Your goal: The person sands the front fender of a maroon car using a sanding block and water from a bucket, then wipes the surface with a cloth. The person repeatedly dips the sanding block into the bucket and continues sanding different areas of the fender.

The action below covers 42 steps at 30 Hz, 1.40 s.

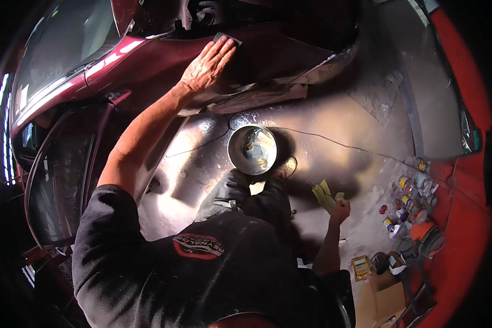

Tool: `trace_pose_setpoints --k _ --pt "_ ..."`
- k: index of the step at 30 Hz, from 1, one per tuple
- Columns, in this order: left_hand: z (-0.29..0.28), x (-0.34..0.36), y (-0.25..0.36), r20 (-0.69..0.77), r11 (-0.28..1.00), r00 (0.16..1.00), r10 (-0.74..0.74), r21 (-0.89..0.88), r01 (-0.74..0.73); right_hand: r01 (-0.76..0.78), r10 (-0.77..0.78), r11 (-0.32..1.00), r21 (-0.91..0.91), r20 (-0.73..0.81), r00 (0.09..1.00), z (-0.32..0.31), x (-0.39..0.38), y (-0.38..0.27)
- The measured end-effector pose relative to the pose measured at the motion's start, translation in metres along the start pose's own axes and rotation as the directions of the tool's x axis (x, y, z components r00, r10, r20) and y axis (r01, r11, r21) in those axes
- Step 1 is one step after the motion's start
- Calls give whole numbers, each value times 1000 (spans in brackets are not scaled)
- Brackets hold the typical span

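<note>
My left hand (206,68) lies on the maroon car's body panel (164,65), fingers together and extended over a small grey sheet (233,42), pressing it to the paintwork. Low at the right, my right hand (341,212) grips crumpled yellow-green sheets (324,197), held out beside my leg. On the floor between my feet and the car stands a round metal pot (230,147) with small pieces of material lying inside.
Open car door (60,180) at left. Cable (344,147) across the concrete floor (333,120). At right: loose glass pane (429,98), red surface (464,191), several cans (405,184), a cardboard box (380,300). Masking (262,95) hangs along the car's lower edge.
</note>
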<state>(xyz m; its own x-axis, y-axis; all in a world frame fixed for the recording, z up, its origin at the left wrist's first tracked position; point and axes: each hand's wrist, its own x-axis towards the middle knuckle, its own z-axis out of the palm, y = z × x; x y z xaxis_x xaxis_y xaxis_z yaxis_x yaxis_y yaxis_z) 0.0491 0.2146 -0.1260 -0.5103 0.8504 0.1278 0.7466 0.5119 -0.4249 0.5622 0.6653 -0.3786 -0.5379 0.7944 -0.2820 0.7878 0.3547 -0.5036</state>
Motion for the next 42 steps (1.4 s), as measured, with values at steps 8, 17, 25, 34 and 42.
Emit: trace_pose_setpoints --k 8,17,25,34,42 --pt "5 109 16 -89 999 996 28 -24 -31 -43 40 978 202 18 999 26 -7 -56" --pt "12 123 10 -145 996 989 37 80 -25 -28 33 984 176 -21 999 35 -48 -87" --pt "2 13 -40 -94 978 974 206 14 -206 17 5 958 286 -75 997 65 -108 -120" --pt "24 92 -14 -25 950 950 312 -4 -312 63 -73 924 378 10 997 88 -113 -175" --pt "34 99 23 170 893 904 393 166 -419 -39 42 889 457 3 999 71 -105 -114"
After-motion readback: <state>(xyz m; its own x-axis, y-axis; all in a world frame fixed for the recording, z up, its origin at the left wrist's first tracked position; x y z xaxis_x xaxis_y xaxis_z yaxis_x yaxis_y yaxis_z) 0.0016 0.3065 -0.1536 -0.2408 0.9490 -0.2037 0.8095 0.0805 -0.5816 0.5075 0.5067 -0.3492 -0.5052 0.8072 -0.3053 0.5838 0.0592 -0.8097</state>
